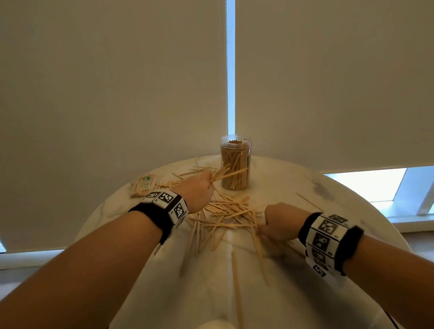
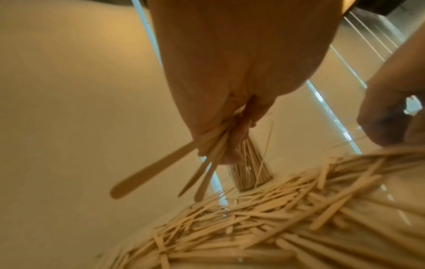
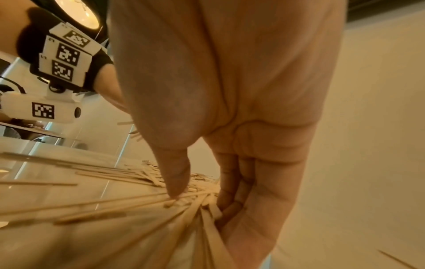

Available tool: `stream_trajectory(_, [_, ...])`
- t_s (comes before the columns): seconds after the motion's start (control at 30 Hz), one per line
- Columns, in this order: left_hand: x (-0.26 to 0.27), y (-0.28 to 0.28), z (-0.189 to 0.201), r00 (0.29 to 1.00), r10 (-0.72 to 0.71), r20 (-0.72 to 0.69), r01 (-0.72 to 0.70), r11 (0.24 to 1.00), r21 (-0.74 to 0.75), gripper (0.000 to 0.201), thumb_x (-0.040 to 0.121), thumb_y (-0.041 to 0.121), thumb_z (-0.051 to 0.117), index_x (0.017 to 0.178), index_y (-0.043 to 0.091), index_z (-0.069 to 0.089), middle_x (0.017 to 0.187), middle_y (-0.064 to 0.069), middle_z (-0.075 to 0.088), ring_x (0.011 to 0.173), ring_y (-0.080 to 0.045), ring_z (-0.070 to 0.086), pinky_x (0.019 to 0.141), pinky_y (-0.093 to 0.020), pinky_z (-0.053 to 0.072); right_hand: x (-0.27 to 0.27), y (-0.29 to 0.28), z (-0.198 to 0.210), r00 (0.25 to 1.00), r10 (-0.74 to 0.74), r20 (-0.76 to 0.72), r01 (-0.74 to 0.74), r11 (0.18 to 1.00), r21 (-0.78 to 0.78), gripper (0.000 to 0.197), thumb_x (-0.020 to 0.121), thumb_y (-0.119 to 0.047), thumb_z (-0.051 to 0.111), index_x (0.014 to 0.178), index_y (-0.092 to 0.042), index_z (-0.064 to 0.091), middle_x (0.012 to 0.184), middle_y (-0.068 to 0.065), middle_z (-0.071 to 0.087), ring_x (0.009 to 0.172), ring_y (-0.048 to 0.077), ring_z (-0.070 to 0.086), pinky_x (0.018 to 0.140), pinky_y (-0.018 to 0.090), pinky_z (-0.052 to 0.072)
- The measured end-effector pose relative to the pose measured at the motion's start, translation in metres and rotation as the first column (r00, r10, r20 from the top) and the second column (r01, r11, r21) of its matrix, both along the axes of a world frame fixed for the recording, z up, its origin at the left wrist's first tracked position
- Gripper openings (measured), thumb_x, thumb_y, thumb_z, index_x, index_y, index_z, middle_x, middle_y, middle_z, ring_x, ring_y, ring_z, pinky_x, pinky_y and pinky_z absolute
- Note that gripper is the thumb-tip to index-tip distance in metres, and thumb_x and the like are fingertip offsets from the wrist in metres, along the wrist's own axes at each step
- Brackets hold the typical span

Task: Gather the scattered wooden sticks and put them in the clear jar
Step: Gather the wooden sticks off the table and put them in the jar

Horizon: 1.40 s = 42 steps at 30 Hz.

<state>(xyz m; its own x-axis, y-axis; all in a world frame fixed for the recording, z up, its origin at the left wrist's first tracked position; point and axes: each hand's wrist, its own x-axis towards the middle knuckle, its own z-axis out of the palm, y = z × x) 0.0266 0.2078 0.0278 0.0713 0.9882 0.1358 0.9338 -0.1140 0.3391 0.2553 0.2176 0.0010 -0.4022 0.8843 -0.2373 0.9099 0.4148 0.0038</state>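
A clear jar [image 1: 236,161] stands upright at the far side of the round table, packed with wooden sticks; in the left wrist view the jar [image 2: 250,171] shows behind my fingers. My left hand [image 1: 199,190] grips a bundle of sticks [image 1: 227,175] just left of the jar, off the table; the same bundle [image 2: 207,160] fans out below my fist. A pile of scattered sticks [image 1: 225,213] lies in the table's middle. My right hand [image 1: 279,222] is down at the pile's right edge, thumb and curled fingers closing on several sticks [image 3: 202,205].
The round marble table [image 1: 311,185] has more loose sticks near me [image 1: 237,282] and at the far left beside a small packet [image 1: 146,183]. A single stick [image 1: 308,201] lies right of the jar. Closed blinds [image 1: 108,82] hang behind the table.
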Motion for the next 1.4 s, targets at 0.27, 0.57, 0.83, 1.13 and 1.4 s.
stream_trajectory(0.27, [0.018, -0.020, 0.009, 0.960, 0.081, 0.267, -0.088, 0.996, 0.015, 0.049, 0.100, 0.063, 0.030, 0.104, 0.018, 0.050, 0.084, 0.001, 0.057, 0.070, -0.013, 0.051, 0.059, -0.029, 0.036, -0.014, -0.010, 0.005, 0.998, -0.056, -0.030, 0.056, 0.998, -0.021, 0.036, 0.092, -0.031, 0.064, 0.118, -0.006, 0.060, 0.115, 0.010, 0.065, 0.103, 0.027, 0.063, 0.077, 0.030, 0.049])
stream_trajectory(0.57, [0.026, -0.015, -0.010, 0.730, 0.180, 0.659, -0.074, 0.980, -0.185, 0.033, 0.106, 0.038, 0.038, 0.089, 0.016, 0.055, 0.068, 0.002, 0.046, 0.052, -0.012, 0.039, 0.046, -0.025, 0.033, -0.004, -0.013, 0.004, 0.986, -0.138, -0.095, 0.126, 0.984, -0.129, 0.025, 0.086, -0.034, 0.073, 0.081, -0.011, 0.064, 0.079, 0.002, 0.065, 0.079, 0.022, 0.064, 0.075, 0.029, 0.054])
stream_trajectory(0.83, [0.040, -0.023, -0.005, 0.420, 0.192, 0.887, -0.095, 0.981, -0.168, 0.030, 0.108, 0.028, 0.033, 0.086, 0.014, 0.047, 0.064, 0.000, 0.043, 0.052, -0.013, 0.039, 0.049, -0.027, 0.038, -0.013, -0.028, 0.008, 0.997, -0.073, 0.024, 0.075, 0.991, -0.115, 0.030, 0.099, -0.018, 0.053, 0.122, 0.000, 0.062, 0.100, 0.006, 0.053, 0.090, 0.020, 0.050, 0.076, 0.026, 0.040])
stream_trajectory(1.13, [0.044, -0.026, -0.015, 0.308, 0.274, 0.911, -0.149, 0.960, -0.239, 0.020, 0.102, 0.007, 0.035, 0.091, 0.012, 0.051, 0.064, 0.000, 0.038, 0.051, -0.012, 0.032, 0.046, -0.026, 0.029, 0.023, -0.020, 0.017, 0.840, -0.337, -0.425, 0.219, 0.927, -0.304, 0.021, 0.095, -0.025, 0.064, 0.102, -0.006, 0.071, 0.094, 0.009, 0.075, 0.086, 0.021, 0.073, 0.084, 0.036, 0.061])
stream_trajectory(1.4, [0.059, -0.027, -0.016, 0.394, 0.318, 0.862, -0.006, 0.939, -0.343, 0.128, 0.051, 0.097, 0.057, 0.144, 0.011, 0.043, 0.133, -0.013, 0.060, 0.125, -0.033, 0.055, 0.110, -0.051, 0.036, -0.004, -0.037, 0.035, 0.661, -0.204, -0.722, 0.104, 0.978, -0.182, 0.016, 0.097, -0.022, 0.061, 0.094, -0.009, 0.069, 0.088, 0.009, 0.074, 0.082, 0.024, 0.072, 0.081, 0.040, 0.061])
